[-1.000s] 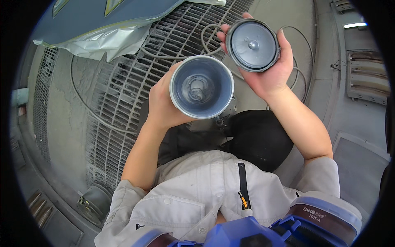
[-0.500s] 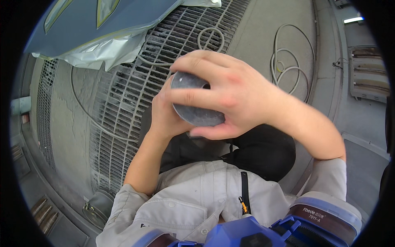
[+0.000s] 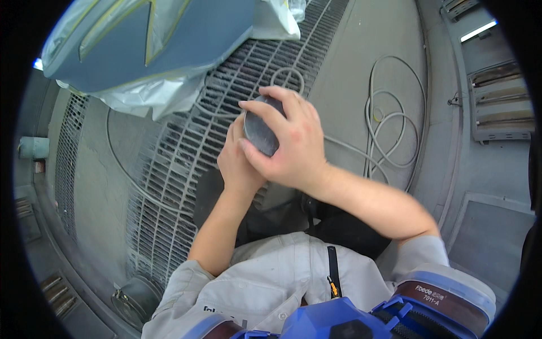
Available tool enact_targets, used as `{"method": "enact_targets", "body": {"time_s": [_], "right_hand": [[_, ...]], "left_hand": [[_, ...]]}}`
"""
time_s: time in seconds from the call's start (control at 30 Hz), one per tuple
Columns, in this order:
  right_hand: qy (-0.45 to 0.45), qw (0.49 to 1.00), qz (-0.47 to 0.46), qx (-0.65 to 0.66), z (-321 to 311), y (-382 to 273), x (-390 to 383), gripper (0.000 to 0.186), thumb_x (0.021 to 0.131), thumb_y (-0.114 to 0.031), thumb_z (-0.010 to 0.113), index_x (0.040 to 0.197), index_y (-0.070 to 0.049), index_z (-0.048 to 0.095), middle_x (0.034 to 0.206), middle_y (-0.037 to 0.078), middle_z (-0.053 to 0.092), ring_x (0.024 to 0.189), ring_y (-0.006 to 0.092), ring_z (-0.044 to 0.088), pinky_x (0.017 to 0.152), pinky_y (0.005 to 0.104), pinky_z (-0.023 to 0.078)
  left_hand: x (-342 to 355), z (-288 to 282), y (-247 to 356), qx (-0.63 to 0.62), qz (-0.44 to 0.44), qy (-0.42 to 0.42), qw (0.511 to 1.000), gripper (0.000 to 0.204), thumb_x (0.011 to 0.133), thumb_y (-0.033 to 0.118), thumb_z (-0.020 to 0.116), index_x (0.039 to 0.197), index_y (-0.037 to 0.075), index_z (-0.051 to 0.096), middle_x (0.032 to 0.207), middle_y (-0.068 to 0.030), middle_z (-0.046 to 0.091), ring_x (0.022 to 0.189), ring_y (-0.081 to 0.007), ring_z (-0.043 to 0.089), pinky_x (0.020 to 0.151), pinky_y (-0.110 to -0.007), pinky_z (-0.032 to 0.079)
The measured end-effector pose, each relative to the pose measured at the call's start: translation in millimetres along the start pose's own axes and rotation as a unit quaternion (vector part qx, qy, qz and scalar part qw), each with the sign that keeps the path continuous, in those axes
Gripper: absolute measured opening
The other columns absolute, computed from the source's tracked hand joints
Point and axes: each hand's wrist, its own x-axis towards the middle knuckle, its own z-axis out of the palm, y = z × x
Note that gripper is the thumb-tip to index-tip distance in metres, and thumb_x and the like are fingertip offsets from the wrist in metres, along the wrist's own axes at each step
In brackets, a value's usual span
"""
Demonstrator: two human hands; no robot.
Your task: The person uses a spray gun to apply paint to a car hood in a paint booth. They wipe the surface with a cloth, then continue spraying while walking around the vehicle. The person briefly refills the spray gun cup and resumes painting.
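Both of my hands are around a dark grey round cup with a flat top [image 3: 261, 137], held out in front of my chest above the floor grate. My left hand [image 3: 238, 161] wraps its near left side, its fingers mostly hidden behind the cup. From the right, my right hand [image 3: 296, 138] grips over the top, with its thumb on the near edge and its fingers curled across the far edge. What lies beneath the cup is hidden by the hands.
A blue-grey panel [image 3: 192, 48] with taped edges and plastic sheeting [image 3: 161, 99] stands at the far left. Metal grating [image 3: 169, 186] runs through the floor. A pale hose lies in loops [image 3: 370, 113] at right. A blue respirator [image 3: 333, 316] shows at the bottom.
My right hand has turned over the cup and its fingers have shifted along the top. Both hands and the cup now appear smaller and lower; the view has tilted to show more of the panel.
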Motion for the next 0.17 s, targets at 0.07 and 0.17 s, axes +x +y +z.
{"method": "enact_targets", "body": {"time_s": [0.07, 0.17], "right_hand": [[0.015, 1.0, -0.007, -0.003, 0, -2, -3, 0.073, 0.079, -0.034, 0.081, 0.145, -0.011, 0.061, 0.149, 0.024, 0.051, 0.133, 0.044, 0.054, 0.113, 0.0529, 0.043], [0.035, 0.992, -0.041, 0.113, -22, 18, -4, 0.087, 0.084, -0.033, 0.077, 0.159, -0.004, 0.044, 0.158, 0.027, 0.042, 0.141, 0.0462, 0.047, 0.121, 0.0535, 0.037]], "left_hand": [[8, -9, 4, 0.008, 0.009, 0.025, 1.0, 0.08, 0.076, 0.029, 0.089, 0.144, 0.005, 0.054, 0.135, -0.0148, 0.066, 0.119, -0.0377, 0.069, 0.087, -0.047, 0.06], [24, -36, 18, -0.033, 0.048, 0.05, 0.997, 0.082, 0.07, 0.029, 0.095, 0.139, 0.004, 0.058, 0.13, -0.0141, 0.069, 0.116, -0.0353, 0.071, 0.09, -0.045, 0.06]]}}
